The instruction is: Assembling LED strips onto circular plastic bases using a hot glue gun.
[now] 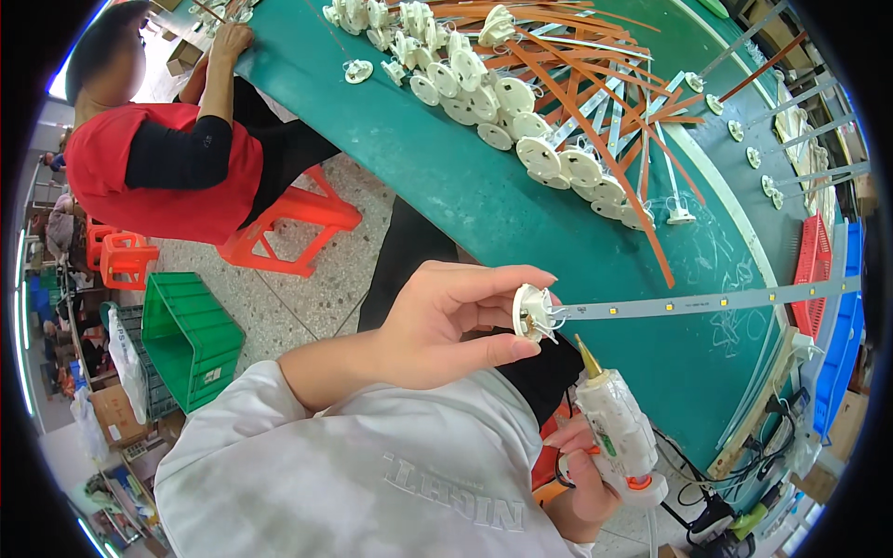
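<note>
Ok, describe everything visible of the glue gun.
The glue gun has a bulky whitish body, seemingly plastic, with a rough, blotchy surface, and a tapered, brass-coloured nozzle. Orange shows near the grip and at the rear. The right hand grips it, partly hiding the handle. It is held in the air, nozzle pointing up and slightly left in the picture, its tip below and right of the white round cap, with a visible gap.

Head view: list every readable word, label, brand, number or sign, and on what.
Sweatshirt front: large raised lettering; wording left out.
White plastic bag: dark sideways lettering; wording left out.
LED strip, on the white base in the left hand: tiny print, too small to read.
Green crate: white label, too small to read.
Glue gun in the right hand: small green marking, unreadable.
Cardboard box: print too blurred.
</note>
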A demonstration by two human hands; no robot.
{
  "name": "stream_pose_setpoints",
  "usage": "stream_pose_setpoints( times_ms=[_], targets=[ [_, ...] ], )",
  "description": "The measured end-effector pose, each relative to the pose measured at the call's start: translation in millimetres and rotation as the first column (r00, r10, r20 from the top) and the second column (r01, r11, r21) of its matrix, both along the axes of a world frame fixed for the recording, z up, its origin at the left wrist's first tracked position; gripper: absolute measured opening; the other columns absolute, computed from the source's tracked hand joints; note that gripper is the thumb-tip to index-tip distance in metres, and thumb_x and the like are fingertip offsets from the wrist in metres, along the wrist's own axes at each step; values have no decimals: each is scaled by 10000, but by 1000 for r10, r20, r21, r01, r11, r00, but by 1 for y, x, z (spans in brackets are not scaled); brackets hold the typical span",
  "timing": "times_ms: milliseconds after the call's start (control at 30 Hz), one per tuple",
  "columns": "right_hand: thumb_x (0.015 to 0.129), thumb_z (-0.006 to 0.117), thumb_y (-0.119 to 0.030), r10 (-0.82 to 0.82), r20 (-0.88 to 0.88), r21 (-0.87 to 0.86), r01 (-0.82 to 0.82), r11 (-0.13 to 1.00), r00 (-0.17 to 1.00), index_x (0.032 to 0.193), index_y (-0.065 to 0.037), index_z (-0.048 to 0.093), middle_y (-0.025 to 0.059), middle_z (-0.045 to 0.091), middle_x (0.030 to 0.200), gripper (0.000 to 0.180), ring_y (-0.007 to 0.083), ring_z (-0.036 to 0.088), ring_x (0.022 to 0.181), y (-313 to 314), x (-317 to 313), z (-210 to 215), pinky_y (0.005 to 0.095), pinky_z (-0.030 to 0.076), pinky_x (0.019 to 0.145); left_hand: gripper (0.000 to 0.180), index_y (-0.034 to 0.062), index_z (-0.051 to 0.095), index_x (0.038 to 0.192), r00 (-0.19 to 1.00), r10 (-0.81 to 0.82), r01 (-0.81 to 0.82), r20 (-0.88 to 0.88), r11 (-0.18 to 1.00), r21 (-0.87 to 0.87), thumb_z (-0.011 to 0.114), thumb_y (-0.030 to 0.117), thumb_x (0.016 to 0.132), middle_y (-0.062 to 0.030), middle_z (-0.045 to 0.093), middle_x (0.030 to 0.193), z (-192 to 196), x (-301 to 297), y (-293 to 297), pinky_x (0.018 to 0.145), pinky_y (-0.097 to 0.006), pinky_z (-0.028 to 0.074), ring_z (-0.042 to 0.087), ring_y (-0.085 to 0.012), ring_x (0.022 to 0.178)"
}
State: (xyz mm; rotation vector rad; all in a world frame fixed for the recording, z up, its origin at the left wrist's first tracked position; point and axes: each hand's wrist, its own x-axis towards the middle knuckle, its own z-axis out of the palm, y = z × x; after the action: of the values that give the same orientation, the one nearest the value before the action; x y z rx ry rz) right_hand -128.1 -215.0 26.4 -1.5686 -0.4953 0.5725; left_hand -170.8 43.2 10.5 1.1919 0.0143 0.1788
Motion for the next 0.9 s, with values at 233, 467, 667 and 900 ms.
stream_pose_setpoints(
  times_ms=[233, 467, 667, 900],
  targets=[
    [692, 674, -85, 15, 20, -73, -14, 997, 1000, 938, -5, 745, 115, 695, 801, 269, 235, 604, 625, 9, -2, 2, 321, 462, 565, 555, -122, 519, 1356, 999, -37, 37, -5, 997, 62, 729, -69, 845, -246, 652, 1225, 1, -3, 5, 1005, -362, 535, 658, -248, 1143],
    [692, 683, -97, -54, -60, -139, 46, 989, 997, 889, -38, 758, 93, 659, 824, 219, 220, 578, 651, 11, -4, 7, 303, 436, 572, 575, -130, 517, 1356, 997, -73, 71, 9, 990, 124, 750, -41, 838, -264, 645, 1222, 5, -1, 7, 1003, -386, 541, 654, -282, 1157],
    [671, 703, -85, -117, -181, -162, 88, 983, 976, 946, -7, 738, 86, 645, 826, 288, 209, 576, 666, 12, -6, 13, 300, 440, 589, 568, -141, 525, 1341, 997, -77, 76, 8, 990, 122, 756, -30, 834, -276, 645, 1213, 5, 0, 7, 993, -391, 546, 658, -291, 1144],
    [642, 695, -61, -62, -67, -214, 46, 976, 996, 995, 15, 713, 94, 612, 794, 361, 228, 560, 633, 4, -6, 8, 299, 432, 581, 573, -148, 518, 1344, 996, -90, 91, -8, 989, 116, 754, -33, 835, -277, 645, 1212, 5, -2, 5, 991, -384, 545, 657, -283, 1142]
  ],
)
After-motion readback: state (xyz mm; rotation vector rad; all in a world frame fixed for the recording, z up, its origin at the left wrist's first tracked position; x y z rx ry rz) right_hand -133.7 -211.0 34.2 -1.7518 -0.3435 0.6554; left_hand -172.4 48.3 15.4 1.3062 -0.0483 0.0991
